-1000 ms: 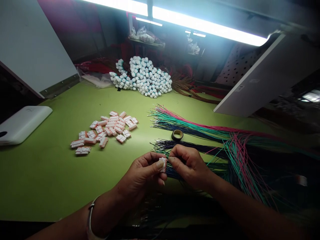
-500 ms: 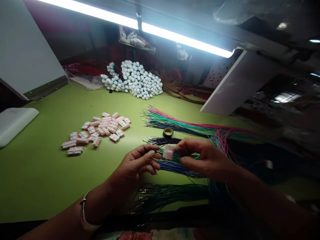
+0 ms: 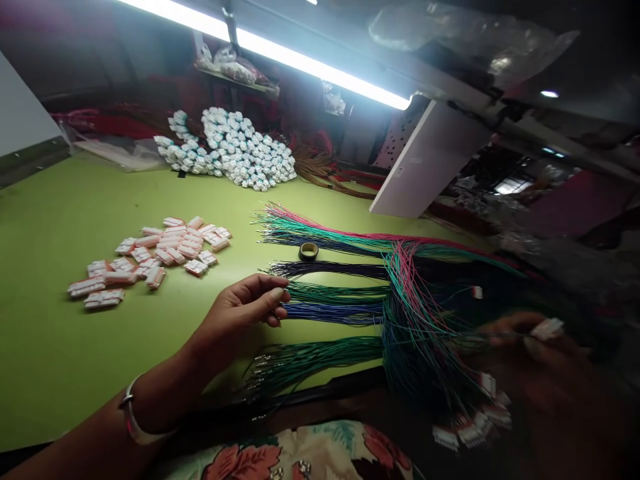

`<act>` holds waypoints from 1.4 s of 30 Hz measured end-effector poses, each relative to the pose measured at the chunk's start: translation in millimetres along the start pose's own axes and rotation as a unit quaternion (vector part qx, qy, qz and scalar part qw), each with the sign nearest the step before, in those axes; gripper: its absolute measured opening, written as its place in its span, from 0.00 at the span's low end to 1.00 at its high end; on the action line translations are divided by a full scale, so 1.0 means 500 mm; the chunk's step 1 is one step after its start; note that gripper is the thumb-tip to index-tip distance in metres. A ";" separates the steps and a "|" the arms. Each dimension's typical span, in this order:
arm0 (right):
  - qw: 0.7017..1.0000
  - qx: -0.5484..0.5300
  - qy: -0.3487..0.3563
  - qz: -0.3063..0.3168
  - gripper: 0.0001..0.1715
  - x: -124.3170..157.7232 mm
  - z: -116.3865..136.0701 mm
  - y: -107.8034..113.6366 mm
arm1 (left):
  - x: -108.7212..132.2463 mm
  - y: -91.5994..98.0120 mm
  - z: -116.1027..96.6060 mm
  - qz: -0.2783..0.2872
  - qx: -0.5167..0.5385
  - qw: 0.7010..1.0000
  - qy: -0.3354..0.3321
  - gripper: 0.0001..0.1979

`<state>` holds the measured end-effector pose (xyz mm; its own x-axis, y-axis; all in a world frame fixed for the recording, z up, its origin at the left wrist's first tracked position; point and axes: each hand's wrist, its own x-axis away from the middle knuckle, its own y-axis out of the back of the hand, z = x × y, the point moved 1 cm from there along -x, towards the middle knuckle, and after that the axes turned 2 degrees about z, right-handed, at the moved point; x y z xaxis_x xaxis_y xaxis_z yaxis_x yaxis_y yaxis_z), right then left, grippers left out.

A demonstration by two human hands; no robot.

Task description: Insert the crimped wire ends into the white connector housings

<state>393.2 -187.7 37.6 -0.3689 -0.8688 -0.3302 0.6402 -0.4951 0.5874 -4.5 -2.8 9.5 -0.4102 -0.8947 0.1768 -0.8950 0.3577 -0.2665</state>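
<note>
**Q:** Hands?

**A:** Well apart. Left hand point(image 3: 240, 310) empty, fingers loosely curled, just short of blue wire bundle point(image 3: 333, 312). Right hand point(image 3: 530, 353) dim, in shadow, white connector housing point(image 3: 547, 329) pinched at the fingertips.

**Q:** Handling notes?

**A:** Judgement only: firm pinch on the housing's sides, open face clear, loose wires combed flat.

**Q:** Edges, room?

**A:** Open green bench top point(image 3: 50, 340) left of the hands, up to loose red-and-white connectors point(image 3: 155, 257). Roll of tape point(image 3: 309, 251) among the wire bundles. Tight on the right: tangled wires, wire-end connectors point(image 3: 473, 427) dangling past bench edge point(image 3: 320, 385).
</note>
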 end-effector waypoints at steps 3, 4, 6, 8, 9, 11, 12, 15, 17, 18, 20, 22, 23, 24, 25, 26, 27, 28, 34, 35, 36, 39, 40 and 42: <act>0.974 -0.172 -0.143 -0.035 0.07 0.057 -0.058 0.018 | 0.000 0.002 -0.001 -0.001 -0.006 1.000 -0.009 0.13; 0.968 -0.185 -0.166 -0.033 0.08 0.072 -0.068 0.021 | 0.000 0.002 -0.001 -0.003 -0.007 1.000 -0.009 0.13; 0.965 -0.179 -0.191 0.015 0.13 0.090 -0.077 0.028 | 0.000 0.004 -0.001 -0.010 -0.004 1.000 -0.005 0.14; 0.962 -0.167 -0.195 0.090 0.16 0.094 -0.075 0.041 | 0.000 0.006 -0.002 -0.019 0.001 1.000 -0.003 0.15; 0.959 -0.161 -0.195 0.125 0.16 0.091 -0.072 0.049 | 0.000 0.007 -0.002 -0.022 0.003 1.000 -0.005 0.15; 0.957 -0.129 -0.198 0.169 0.17 0.080 -0.061 0.060 | 0.000 0.008 -0.005 -0.021 0.005 1.000 -0.013 0.15; 0.960 -0.093 -0.203 0.167 0.18 0.073 -0.051 0.060 | 0.000 0.007 -0.006 -0.020 0.004 1.000 -0.016 0.15; 0.972 0.104 -0.192 0.092 0.18 0.052 0.009 0.023 | 0.003 0.005 -0.010 -0.024 0.002 0.999 -0.021 0.15; 0.977 0.179 -0.098 0.067 0.13 0.042 0.074 -0.036 | 0.006 0.003 -0.013 -0.030 -0.001 0.999 -0.023 0.14; 0.981 0.177 -0.028 0.079 0.09 0.039 0.109 -0.073 | 0.008 0.002 -0.016 -0.032 -0.002 0.999 -0.024 0.14; 0.966 0.175 0.087 0.168 0.07 0.035 0.171 -0.153 | 0.013 -0.001 -0.023 -0.032 -0.005 0.999 -0.031 0.13; 0.926 0.247 0.166 0.230 0.07 0.033 0.210 -0.223 | 0.020 -0.003 -0.032 -0.028 -0.004 0.999 -0.039 0.12; 0.907 0.293 0.185 0.239 0.08 0.031 0.220 -0.250 | 0.025 -0.003 -0.038 -0.026 -0.003 0.999 -0.043 0.12; 0.888 0.335 0.196 0.248 0.09 0.029 0.223 -0.271 | 0.029 -0.004 -0.043 -0.023 -0.001 0.999 -0.046 0.12; 0.870 0.367 0.207 0.256 0.10 0.026 0.222 -0.286 | 0.034 -0.003 -0.048 -0.020 0.000 0.999 -0.050 0.11; 0.856 0.389 0.218 0.264 0.11 0.024 0.217 -0.296 | 0.039 -0.003 -0.053 -0.017 0.000 0.998 -0.054 0.11; 0.845 0.401 0.228 0.271 0.11 0.022 0.209 -0.303 | 0.044 -0.002 -0.058 -0.016 -0.001 0.998 -0.059 0.11; 0.837 0.405 0.241 0.278 0.11 0.021 0.201 -0.306 | 0.048 0.000 -0.062 -0.016 -0.002 0.998 -0.063 0.10; 0.842 0.362 0.289 0.276 0.10 0.017 0.162 -0.302 | 0.067 0.016 -0.077 -0.010 0.001 0.998 -0.065 0.08; 0.851 0.343 0.291 0.269 0.10 0.017 0.157 -0.300 | 0.069 0.022 -0.078 -0.010 0.002 0.998 -0.065 0.08; 0.863 0.320 0.292 0.261 0.10 0.017 0.153 -0.298 | 0.071 0.029 -0.079 -0.013 0.001 0.998 -0.066 0.08; 0.897 0.224 0.289 0.248 0.09 0.024 0.141 -0.293 | 0.076 0.062 -0.071 -0.040 -0.012 0.997 -0.065 0.10; 0.906 0.187 0.286 0.250 0.07 0.028 0.140 -0.293 | 0.078 0.076 -0.066 -0.055 -0.022 0.996 -0.060 0.10; 0.914 0.120 0.277 0.270 0.06 0.037 0.141 -0.297 | 0.083 0.108 -0.054 -0.088 -0.056 0.993 -0.054 0.11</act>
<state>243.6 -130.0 -3.7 0.3971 -0.8889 -0.2283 0.4379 -0.0351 0.8983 -74.6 -13.1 27.9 -0.2298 -0.9672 0.1079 -0.9675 0.2150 -0.1331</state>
